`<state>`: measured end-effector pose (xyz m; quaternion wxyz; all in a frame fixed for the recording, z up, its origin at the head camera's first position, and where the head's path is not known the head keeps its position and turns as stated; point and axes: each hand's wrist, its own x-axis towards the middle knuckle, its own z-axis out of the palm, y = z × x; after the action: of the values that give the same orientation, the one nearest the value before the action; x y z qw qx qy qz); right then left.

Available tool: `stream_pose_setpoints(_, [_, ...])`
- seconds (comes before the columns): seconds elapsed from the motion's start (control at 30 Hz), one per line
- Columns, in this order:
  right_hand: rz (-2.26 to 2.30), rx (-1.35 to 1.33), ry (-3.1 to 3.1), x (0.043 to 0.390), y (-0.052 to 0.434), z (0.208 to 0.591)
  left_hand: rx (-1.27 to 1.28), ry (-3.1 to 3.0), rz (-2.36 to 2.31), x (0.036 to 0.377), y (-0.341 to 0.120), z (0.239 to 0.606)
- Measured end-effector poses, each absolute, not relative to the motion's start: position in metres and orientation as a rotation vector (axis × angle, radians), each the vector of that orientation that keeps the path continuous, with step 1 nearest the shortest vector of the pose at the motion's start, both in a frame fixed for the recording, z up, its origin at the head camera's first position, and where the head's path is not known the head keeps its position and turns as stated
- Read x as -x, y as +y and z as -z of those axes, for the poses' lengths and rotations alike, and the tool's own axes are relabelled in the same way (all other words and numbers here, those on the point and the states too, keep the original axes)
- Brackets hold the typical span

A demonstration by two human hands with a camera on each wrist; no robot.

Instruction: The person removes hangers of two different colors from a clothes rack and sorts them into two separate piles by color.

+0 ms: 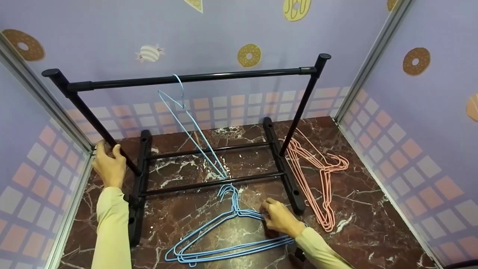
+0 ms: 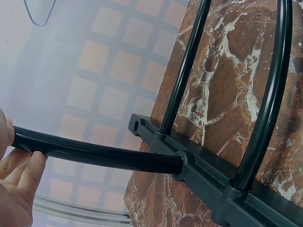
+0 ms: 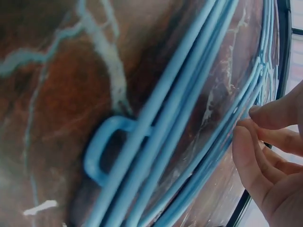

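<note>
In the head view a black clothes rack (image 1: 201,77) stands on the floor, and my left hand (image 1: 110,164) grips its left post (image 2: 104,155), with thumb and fingers on opposite sides in the left wrist view. One light blue hanger (image 1: 201,135) hangs from the top bar. Several more blue hangers (image 1: 224,249) lie stacked in front of the rack, hooks towards it. At their right shoulder, my right hand (image 1: 280,216) has its thumb and fingertips (image 3: 244,135) pinched at a blue wire; the exact contact is partly hidden.
To the right of the rack, several pink hangers (image 1: 325,186) lie in a bunch, partly behind its right foot (image 1: 285,175). Patterned purple panels (image 1: 209,41) close in the back and both sides. The floor (image 1: 358,231) is dark red marble-patterned.
</note>
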<state>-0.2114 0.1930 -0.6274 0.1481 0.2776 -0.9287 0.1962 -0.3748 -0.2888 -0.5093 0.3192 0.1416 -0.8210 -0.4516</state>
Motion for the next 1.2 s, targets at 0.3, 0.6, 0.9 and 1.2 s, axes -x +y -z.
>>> stream_pose_setpoints(0.3, [-0.575,-0.643,-2.726,0.229,0.183,0.599,-0.349,-2.129,1.178,0.375,-0.29,0.51])
stream_pose_setpoints(0.6, [-0.736,-0.63,-2.59,0.266,0.163,0.534,-0.369,-2.135,1.188,0.375,-0.289,0.511])
stream_pose_setpoints(0.9, [-0.757,-0.608,-2.56,0.293,0.135,0.484,-0.349,-2.112,1.177,0.375,-0.29,0.51])
stream_pose_setpoints(1.2, [-0.795,-0.622,-2.515,0.313,0.109,0.447,-0.355,-2.129,1.191,0.374,-0.29,0.511])
